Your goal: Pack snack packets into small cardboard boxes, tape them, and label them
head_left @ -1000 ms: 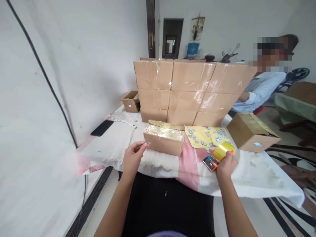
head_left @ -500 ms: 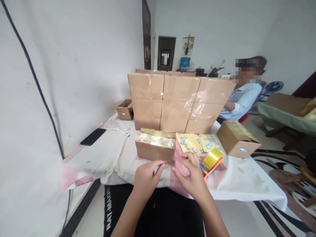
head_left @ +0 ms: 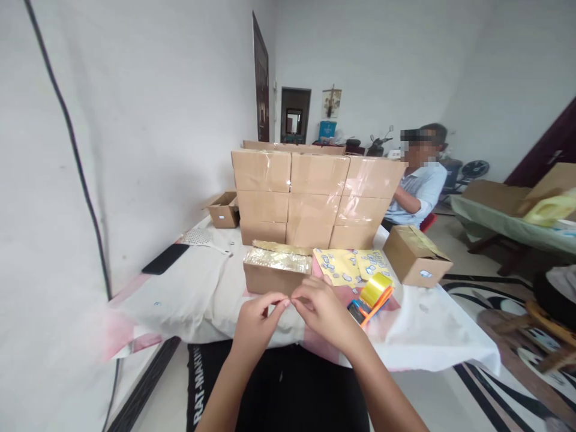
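My left hand (head_left: 261,318) is pinched closed, thumb against forefinger, just in front of a small cardboard box (head_left: 276,279). Fingertip to fingertip with it, my right hand (head_left: 319,309) is pinched too. Whatever lies between the fingers is too small to make out. The box has shiny clear tape on its top and a raised flap along its back edge. A tape dispenser (head_left: 375,294) with a yellow roll and orange frame lies right of my right hand. Behind it are yellow patterned packets (head_left: 346,267).
A wall of stacked, taped cartons (head_left: 310,198) stands behind the box. A closed carton (head_left: 416,258) sits at the right, an open carton (head_left: 224,210) at the back left. A black phone (head_left: 165,258) and a white perforated item (head_left: 200,238) lie left. A person (head_left: 416,180) sits beyond.
My right hand has moved left until its fingertips meet those of my left hand. The camera view has shifted a little.
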A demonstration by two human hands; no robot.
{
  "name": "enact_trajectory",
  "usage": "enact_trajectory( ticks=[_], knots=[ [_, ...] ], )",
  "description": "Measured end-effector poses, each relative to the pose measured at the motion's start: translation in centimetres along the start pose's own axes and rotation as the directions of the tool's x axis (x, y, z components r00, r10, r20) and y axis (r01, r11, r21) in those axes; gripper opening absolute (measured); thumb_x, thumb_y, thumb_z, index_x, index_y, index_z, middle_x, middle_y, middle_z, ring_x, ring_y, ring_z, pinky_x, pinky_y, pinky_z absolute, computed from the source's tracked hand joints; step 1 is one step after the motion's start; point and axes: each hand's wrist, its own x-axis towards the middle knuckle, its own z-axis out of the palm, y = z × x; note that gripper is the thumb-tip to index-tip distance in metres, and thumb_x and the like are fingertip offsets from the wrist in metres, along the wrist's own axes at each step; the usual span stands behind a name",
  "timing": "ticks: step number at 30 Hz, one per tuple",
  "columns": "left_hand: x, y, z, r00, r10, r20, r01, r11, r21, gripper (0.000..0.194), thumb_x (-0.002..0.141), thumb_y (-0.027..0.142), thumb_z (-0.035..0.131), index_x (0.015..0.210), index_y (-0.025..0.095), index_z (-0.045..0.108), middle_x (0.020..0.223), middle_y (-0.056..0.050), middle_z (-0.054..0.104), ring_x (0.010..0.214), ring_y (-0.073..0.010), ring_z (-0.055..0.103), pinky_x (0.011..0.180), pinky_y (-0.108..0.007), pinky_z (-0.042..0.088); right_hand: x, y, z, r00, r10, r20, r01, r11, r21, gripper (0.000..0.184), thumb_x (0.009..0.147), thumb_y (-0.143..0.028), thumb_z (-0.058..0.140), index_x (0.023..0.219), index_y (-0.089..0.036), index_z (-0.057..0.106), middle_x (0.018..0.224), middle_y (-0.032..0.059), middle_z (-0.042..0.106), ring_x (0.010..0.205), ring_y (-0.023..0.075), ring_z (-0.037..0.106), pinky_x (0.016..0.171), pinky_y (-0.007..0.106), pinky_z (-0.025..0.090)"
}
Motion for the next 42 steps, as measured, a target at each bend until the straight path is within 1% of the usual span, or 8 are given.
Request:
enact_trajectory(
  ticks=[4, 10, 16, 22, 26, 31, 37, 42],
  knots=[
    [0.8, -1.0, -0.5, 0.989, -0.143, -0.046, 0.139, 0.986, -0.094, 0.03, 0.086, 0.048, 0.071, 0.099, 0.023, 0.08, 0.091, -0.003, 0.081, 0.071, -0.0176, 0.066, 0.07, -0.028, 0.05, 1.5, -1.0, -0.3, 0.997, -0.077, -0.008, 0.076, 0.989, -0.13, 0.015, 0.095, -0.013, 0.063, 0.082, -0.019, 0.068, 0.081, 0.0009, 0.065, 0.082, 0.0193, 0.059, 0.089, 0.038, 0.039],
    [2.0, -2.9, -2.2, 0.928, -0.368, -0.055, 0.36, 0.925, -0.121, 0.089, 0.077, 0.056, 0.079, 0.153, 0.024, 0.048, 0.094, -0.004, 0.083, 0.078, -0.0218, 0.073, 0.073, -0.031, 0.055, 4.8, 0.0, 1.6, 0.997, -0.013, 0.081, 0.011, 1.0, 0.019, 0.018, 0.089, -0.012, 0.065, 0.074, -0.02, 0.069, 0.069, -0.0042, 0.065, 0.068, 0.0136, 0.058, 0.085, 0.033, 0.038],
    [2.0, -6.0, -3.4, 0.942, -0.308, -0.135, 0.307, 0.951, -0.032, 0.057, 0.083, 0.052, 0.072, 0.132, 0.024, 0.067, 0.098, -0.007, 0.082, 0.104, -0.0281, 0.075, 0.087, -0.035, 0.055, 7.6, 0.3, 3.7, 0.996, 0.003, 0.086, -0.017, 0.986, 0.166, 0.02, 0.081, -0.008, 0.064, 0.066, -0.021, 0.069, 0.063, -0.0038, 0.064, 0.062, 0.0135, 0.054, 0.079, 0.031, 0.04],
    [0.9, -9.7, -5.5, 0.886, -0.364, -0.286, 0.436, 0.863, 0.253, 0.02, 0.086, 0.04, 0.065, 0.091, 0.025, 0.077, 0.087, -0.005, 0.081, 0.091, -0.0292, 0.075, 0.079, -0.035, 0.05, 11.5, 4.0, -1.5, 0.98, 0.193, -0.045, -0.168, 0.931, 0.325, 0.018, 0.085, -0.024, 0.06, 0.071, -0.018, 0.07, 0.062, -0.0029, 0.063, 0.058, 0.0127, 0.051, 0.06, 0.025, 0.035],
    [1.6, -8.7, -4.2, 0.925, -0.274, -0.262, 0.34, 0.906, 0.253, 0.027, 0.092, 0.045, 0.059, 0.084, 0.025, 0.076, 0.085, -0.001, 0.08, 0.082, -0.0215, 0.073, 0.077, -0.029, 0.047, 14.5, 6.5, -3.1, 0.956, 0.284, 0.076, -0.292, 0.895, 0.337, 0.019, 0.075, -0.029, 0.071, 0.062, -0.016, 0.068, 0.05, -0.0065, 0.052, 0.05, 0.0088, 0.041, 0.053, 0.023, 0.03],
    [5.2, -5.5, -2.1, 0.963, -0.128, -0.236, 0.2, 0.928, 0.313, 0.038, 0.1, 0.048, 0.05, 0.105, 0.024, 0.079, 0.089, -0.002, 0.079, 0.082, -0.0169, 0.069, 0.077, -0.024, 0.046, 17.5, 8.4, -1.0, 0.885, 0.303, 0.355, -0.403, 0.879, 0.256, 0.019, 0.065, -0.022, 0.083, 0.059, -0.014, 0.066, 0.046, -0.0069, 0.047, 0.048, 0.0073, 0.041, 0.049, 0.022, 0.031],
    [8.2, -3.7, -0.4, 0.993, -0.099, 0.062, 0.056, 0.865, 0.498, 0.047, 0.088, 0.053, 0.071, 0.133, 0.04, 0.069, 0.077, 0.0, 0.076, 0.075, -0.0208, 0.07, 0.069, -0.026, 0.045, 19.5, 9.5, 0.7, 0.777, 0.32, 0.542, -0.382, 0.924, 0.001, 0.026, 0.094, -0.032, 0.072, 0.078, -0.014, 0.064, 0.064, -0.0063, 0.055, 0.053, 0.0073, 0.049, 0.052, 0.02, 0.043],
    [7.7, -3.6, 1.3, 0.983, -0.167, 0.073, 0.096, 0.813, 0.575, 0.048, 0.089, 0.056, 0.07, 0.132, 0.034, 0.071, 0.087, -0.005, 0.079, 0.087, -0.0257, 0.074, 0.073, -0.029, 0.049, 19.3, 9.2, 1.9, 0.75, 0.333, 0.572, -0.274, 0.943, -0.191, 0.024, 0.095, -0.034, 0.072, 0.086, -0.013, 0.067, 0.08, -0.0021, 0.065, 0.07, 0.0128, 0.062, 0.065, 0.026, 0.053]
  ],
)
